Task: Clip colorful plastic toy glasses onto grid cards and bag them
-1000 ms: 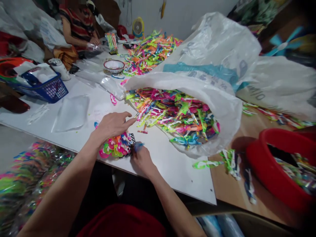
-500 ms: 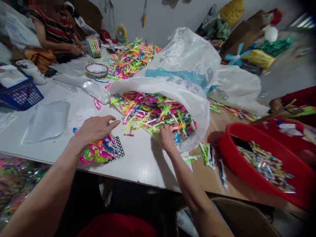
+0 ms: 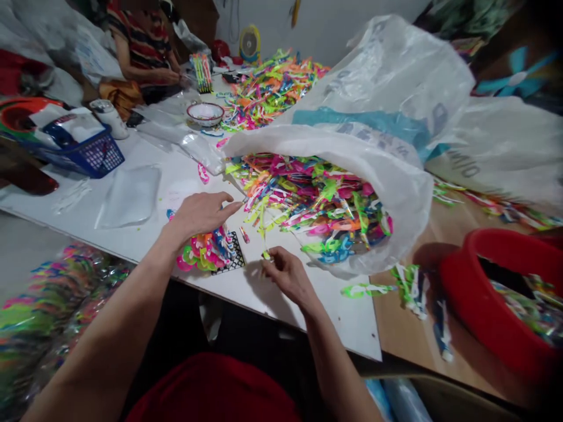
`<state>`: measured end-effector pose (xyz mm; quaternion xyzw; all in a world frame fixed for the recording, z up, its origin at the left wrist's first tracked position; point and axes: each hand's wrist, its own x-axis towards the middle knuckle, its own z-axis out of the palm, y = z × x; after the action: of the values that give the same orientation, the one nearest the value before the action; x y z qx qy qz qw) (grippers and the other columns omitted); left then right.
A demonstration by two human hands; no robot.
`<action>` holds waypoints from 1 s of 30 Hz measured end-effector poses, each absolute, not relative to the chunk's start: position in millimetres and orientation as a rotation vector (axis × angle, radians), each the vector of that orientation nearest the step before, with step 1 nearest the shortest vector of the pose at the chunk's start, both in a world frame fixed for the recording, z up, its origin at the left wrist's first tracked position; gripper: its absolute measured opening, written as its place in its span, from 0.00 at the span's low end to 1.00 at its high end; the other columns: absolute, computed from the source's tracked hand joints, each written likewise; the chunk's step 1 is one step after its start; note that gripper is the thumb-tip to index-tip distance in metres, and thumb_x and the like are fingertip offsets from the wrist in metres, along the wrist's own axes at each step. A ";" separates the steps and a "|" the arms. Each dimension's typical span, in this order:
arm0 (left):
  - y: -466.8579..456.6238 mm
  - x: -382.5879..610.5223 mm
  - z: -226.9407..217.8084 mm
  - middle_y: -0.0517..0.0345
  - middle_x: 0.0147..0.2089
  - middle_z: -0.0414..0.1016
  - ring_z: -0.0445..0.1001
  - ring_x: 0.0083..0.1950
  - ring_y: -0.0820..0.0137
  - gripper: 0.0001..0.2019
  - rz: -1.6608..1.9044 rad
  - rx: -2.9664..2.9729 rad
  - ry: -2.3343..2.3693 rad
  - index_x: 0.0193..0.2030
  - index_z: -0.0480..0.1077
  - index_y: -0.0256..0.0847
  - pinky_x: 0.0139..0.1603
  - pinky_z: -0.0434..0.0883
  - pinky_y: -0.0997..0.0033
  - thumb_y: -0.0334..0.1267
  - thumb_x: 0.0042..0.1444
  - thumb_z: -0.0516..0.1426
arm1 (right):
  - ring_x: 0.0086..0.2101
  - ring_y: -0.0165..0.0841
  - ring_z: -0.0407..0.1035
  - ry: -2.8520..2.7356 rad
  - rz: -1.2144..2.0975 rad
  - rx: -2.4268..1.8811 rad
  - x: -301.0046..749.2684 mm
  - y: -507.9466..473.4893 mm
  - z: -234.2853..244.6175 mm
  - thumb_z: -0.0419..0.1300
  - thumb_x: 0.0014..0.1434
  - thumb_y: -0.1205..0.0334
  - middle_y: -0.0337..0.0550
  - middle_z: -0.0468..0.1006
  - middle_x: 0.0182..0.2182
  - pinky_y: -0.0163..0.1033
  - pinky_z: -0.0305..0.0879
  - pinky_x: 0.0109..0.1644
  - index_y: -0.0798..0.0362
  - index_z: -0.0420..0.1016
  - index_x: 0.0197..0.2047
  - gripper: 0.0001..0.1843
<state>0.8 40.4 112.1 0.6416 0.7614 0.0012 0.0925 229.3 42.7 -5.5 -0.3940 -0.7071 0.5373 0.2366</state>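
My left hand (image 3: pixel 200 214) lies palm down over a stack of bright plastic pieces (image 3: pixel 206 253) standing on a small black grid (image 3: pixel 235 258), fingers spread toward the sack. My right hand (image 3: pixel 285 275) is just right of the stack and pinches a thin yellow-green plastic piece (image 3: pixel 264 237) between thumb and fingers above the white table (image 3: pixel 141 240). A big white sack (image 3: pixel 396 170) lies open on its side, spilling many coloured plastic pieces (image 3: pixel 316 205) toward my hands.
A red tub (image 3: pixel 479 305) of pieces stands at the right. A blue basket (image 3: pixel 94 155), a white bowl (image 3: pixel 204 112) and clear plastic bags (image 3: pixel 129 196) lie to the left. Another person (image 3: pixel 141 50) sits at the far end by a second heap (image 3: pixel 268 88).
My right hand has pulled back out of the sack's mouth toward the stack, now with a yellow-green piece in its fingers. My left hand has stayed on the stack.
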 end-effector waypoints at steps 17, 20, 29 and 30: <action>38.7 -0.3 112.2 0.54 0.46 0.77 0.72 0.48 0.57 0.33 0.047 1.895 2.237 0.55 0.66 0.50 0.47 0.66 0.60 0.64 0.56 0.34 | 0.34 0.36 0.69 -2.702 0.713 -1.321 158.4 13.6 -26.1 0.49 0.56 0.72 0.51 0.74 0.39 0.37 0.60 0.35 0.58 0.68 0.45 0.14; 39.9 -2.8 113.0 0.53 0.46 0.77 0.72 0.49 0.55 0.33 0.033 1.887 2.254 0.55 0.66 0.49 0.48 0.66 0.58 0.64 0.56 0.35 | 0.32 0.34 0.69 -2.794 0.812 -1.109 166.1 36.1 -14.3 0.52 0.56 0.69 0.46 0.75 0.36 0.34 0.59 0.34 0.56 0.71 0.42 0.10; 38.7 -3.5 120.0 0.51 0.51 0.75 0.72 0.50 0.54 0.32 -0.028 1.891 2.241 0.56 0.65 0.48 0.50 0.66 0.56 0.61 0.58 0.34 | 0.47 0.41 0.60 -2.548 0.348 -1.330 205.9 191.4 14.0 0.51 0.52 0.83 0.57 0.67 0.48 0.42 0.55 0.45 0.61 0.71 0.38 0.14; 38.7 -3.6 120.0 0.51 0.50 0.75 0.73 0.50 0.54 0.32 -0.036 1.886 2.240 0.56 0.65 0.47 0.49 0.66 0.56 0.60 0.58 0.34 | 0.47 0.41 0.60 -2.539 0.319 -1.321 206.1 197.0 14.1 0.52 0.52 0.82 0.56 0.68 0.47 0.41 0.55 0.44 0.60 0.71 0.37 0.13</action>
<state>-3.6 38.7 120.0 0.6404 0.7605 -0.0122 0.1066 206.1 197.0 14.1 -0.4548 -0.8741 0.1099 0.1304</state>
